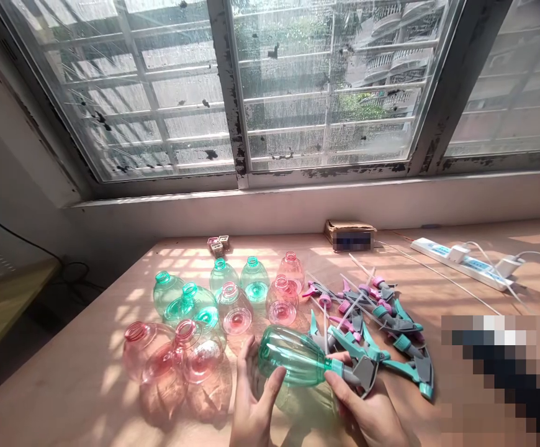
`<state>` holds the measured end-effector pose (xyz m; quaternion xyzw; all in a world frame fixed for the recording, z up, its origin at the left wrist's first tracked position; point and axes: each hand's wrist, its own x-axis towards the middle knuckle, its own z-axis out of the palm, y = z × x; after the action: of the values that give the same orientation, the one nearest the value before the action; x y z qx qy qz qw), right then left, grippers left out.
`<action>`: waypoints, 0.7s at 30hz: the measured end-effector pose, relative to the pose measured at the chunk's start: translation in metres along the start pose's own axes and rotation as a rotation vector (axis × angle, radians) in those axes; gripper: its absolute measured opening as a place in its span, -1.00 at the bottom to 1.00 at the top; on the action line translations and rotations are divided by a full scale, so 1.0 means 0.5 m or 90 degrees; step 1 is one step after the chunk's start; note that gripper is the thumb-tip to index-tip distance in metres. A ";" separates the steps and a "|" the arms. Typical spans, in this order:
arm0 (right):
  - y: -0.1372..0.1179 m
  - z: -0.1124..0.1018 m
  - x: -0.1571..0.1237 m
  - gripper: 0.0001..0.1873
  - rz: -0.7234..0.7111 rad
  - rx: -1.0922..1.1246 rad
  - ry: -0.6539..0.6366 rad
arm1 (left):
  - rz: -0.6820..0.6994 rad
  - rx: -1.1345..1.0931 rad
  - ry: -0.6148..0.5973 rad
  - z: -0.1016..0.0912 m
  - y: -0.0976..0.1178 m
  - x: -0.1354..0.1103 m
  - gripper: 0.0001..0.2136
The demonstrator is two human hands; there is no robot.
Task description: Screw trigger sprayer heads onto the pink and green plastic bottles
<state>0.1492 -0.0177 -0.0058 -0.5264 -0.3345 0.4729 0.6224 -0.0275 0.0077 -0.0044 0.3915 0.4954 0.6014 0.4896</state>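
My left hand (254, 403) cups the body of a clear green spray bottle (293, 360), which lies on its side just above the wooden table (79, 379). My right hand (367, 413) is closed around the bottle's neck, where a teal and grey trigger sprayer head (360, 369) sits. Several bare green bottles (190, 298) and pink bottles (177, 357) stand or lie to the left and behind. A heap of loose trigger sprayer heads (377, 310), teal and pink, lies to the right of the held bottle.
A white power strip (460, 261) with plugs and cables lies at the back right. A small cardboard box (349, 234) rests against the wall under the window. Small square objects (218, 243) sit at the back. A blurred patch covers the lower right.
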 end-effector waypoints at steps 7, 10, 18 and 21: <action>0.023 -0.017 0.016 -0.42 -0.012 -0.006 0.020 | -0.003 -0.062 -0.099 0.004 0.010 -0.003 -0.39; 0.026 -0.021 0.019 -0.40 0.011 -0.015 -0.002 | 0.007 -0.044 -0.114 0.002 0.011 -0.005 -0.27; -0.004 -0.002 0.000 -0.47 -0.036 -0.003 0.029 | 0.011 0.046 -0.064 -0.008 0.008 -0.004 -0.24; -0.003 -0.003 0.001 -0.45 -0.021 -0.006 0.019 | 0.001 0.063 -0.098 -0.009 0.009 -0.002 -0.29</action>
<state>0.1513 -0.0176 -0.0048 -0.5309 -0.3362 0.4533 0.6322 -0.0325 0.0056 -0.0011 0.4605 0.4854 0.5447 0.5056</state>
